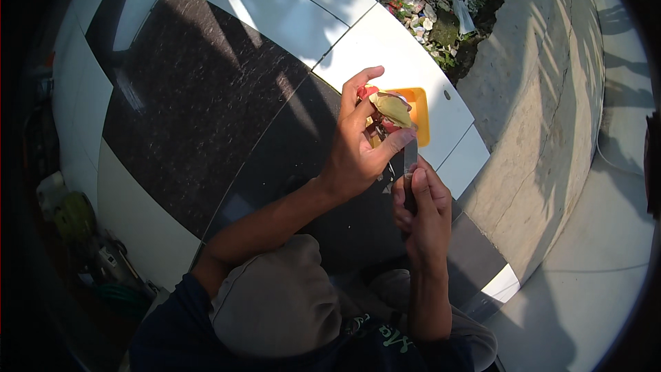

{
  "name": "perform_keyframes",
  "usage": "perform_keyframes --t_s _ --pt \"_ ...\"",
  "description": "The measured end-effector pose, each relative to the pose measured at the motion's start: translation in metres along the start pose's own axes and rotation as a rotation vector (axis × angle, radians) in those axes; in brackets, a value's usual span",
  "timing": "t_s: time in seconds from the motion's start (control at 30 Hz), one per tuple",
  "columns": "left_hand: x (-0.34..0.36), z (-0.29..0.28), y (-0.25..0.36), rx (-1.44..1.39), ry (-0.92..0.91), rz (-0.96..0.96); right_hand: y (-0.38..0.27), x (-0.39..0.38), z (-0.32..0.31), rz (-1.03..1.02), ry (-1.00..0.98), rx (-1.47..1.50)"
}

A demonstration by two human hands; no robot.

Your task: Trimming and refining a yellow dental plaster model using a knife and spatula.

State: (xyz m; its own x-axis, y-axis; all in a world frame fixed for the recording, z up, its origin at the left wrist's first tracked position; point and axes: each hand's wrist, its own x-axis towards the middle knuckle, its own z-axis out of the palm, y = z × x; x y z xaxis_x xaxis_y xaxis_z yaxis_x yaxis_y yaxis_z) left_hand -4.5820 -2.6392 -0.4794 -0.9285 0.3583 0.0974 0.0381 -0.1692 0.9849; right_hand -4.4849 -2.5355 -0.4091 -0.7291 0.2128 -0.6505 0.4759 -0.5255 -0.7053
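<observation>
My left hand (354, 155) grips a red and pale-yellow item (391, 107), too unclear to name, with its thumb along the lower side and one finger raised. My right hand (427, 210) is closed on the dark handle of a knife (411, 153), whose flat blade points up to the item near my left thumb; whether they touch I cannot tell. Behind the item, partly hidden by it and my fingers, a yellow-orange plastic container (422, 117) rests on the white tiles.
Black and white tiles (193, 110) surround my legs (268, 289). A cracked concrete strip (530, 131) runs at the right. Rubble with small plants (441, 21) lies at the top. A yellow-green machine (76, 217) and other clutter are at the left edge.
</observation>
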Motion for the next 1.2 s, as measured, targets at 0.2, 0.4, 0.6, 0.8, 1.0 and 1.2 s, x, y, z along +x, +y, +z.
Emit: perform_keyframes --t_s 0.2,0.4,0.6,0.8,1.0,1.2 --pt "0.011 -0.016 -0.005 -0.845 -0.076 -0.644 0.001 0.005 -0.024 -0.341 0.128 -0.592" --pt "0.000 -0.014 -0.005 -1.230 -0.221 -0.911 0.008 0.048 -0.026 -0.700 0.043 -0.871" --pt "-0.007 -0.010 -0.009 -1.184 -0.083 -0.854 0.022 0.050 -0.025 -0.584 0.126 -0.750" --pt "-0.017 0.012 -0.024 -0.589 0.083 -0.304 0.010 0.042 -0.011 -0.353 0.157 -0.761" --pt "-0.005 0.006 -0.031 -0.674 0.312 -0.528 0.021 0.033 -0.001 -0.430 0.137 -0.540" --pt "0.004 -0.001 -0.030 -0.969 0.534 -0.907 0.027 0.005 -0.011 -0.402 0.082 -0.680"
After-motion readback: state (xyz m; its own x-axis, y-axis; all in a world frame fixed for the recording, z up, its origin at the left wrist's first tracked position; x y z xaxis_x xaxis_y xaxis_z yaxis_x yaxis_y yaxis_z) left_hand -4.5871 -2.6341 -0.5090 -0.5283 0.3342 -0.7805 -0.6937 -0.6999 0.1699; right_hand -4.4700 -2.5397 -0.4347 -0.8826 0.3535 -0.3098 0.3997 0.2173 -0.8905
